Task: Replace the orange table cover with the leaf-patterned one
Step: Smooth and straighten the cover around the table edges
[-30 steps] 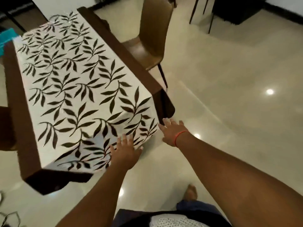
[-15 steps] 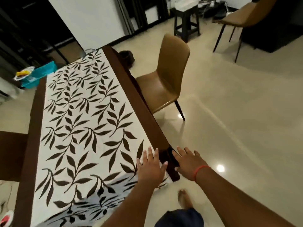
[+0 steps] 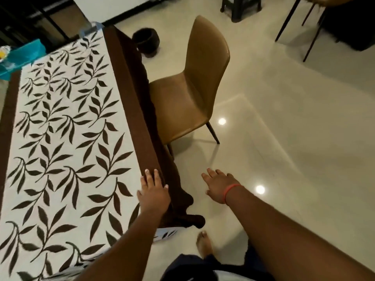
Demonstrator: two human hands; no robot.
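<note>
On the worktop (image 3: 5, 126), one leaf-patterned cover (image 3: 67, 142) lies spread flat, its brown border running along the right edge and draping over the side. Two hands are out: the left hand (image 3: 154, 191) rests flat on that border at the near right, grip spread, holding nothing. Right hand (image 3: 219, 187) hovers over the floor (image 3: 284, 128), fingers spread too. One tan chair (image 3: 192, 88) stands just beside the right edge.

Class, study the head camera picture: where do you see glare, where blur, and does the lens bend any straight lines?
Head view: two bright glare spots on the glossy floor; motion blur smears the teal box and far chair legs; the wide lens bows the table edge; the leaf-patterned cover stays fairly sharp.
</note>
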